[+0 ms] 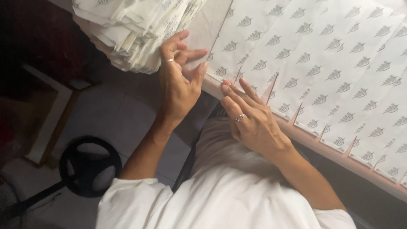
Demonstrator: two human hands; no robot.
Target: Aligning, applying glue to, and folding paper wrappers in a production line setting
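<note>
White paper sheets (pixel 322 55) printed with small grey leaf-like marks lie overlapped in a fanned row on a table, their near corners stepped along the table's edge (pixel 313 142). My right hand (pixel 250 116), a ring on one finger, rests flat with fingertips on the near-left corner of the sheets. My left hand (pixel 180 78), also ringed, hovers at the table's edge by the leftmost sheet, fingers curled and apart, holding nothing that I can see. A tall stack of folded white paper (pixel 135 29) sits just above the left hand.
Below the table lies a tiled floor with a black round fan base (pixel 90 166) at lower left. A dark wooden piece of furniture (pixel 38 46) stands at the left. My white shirt (pixel 220 195) fills the bottom centre.
</note>
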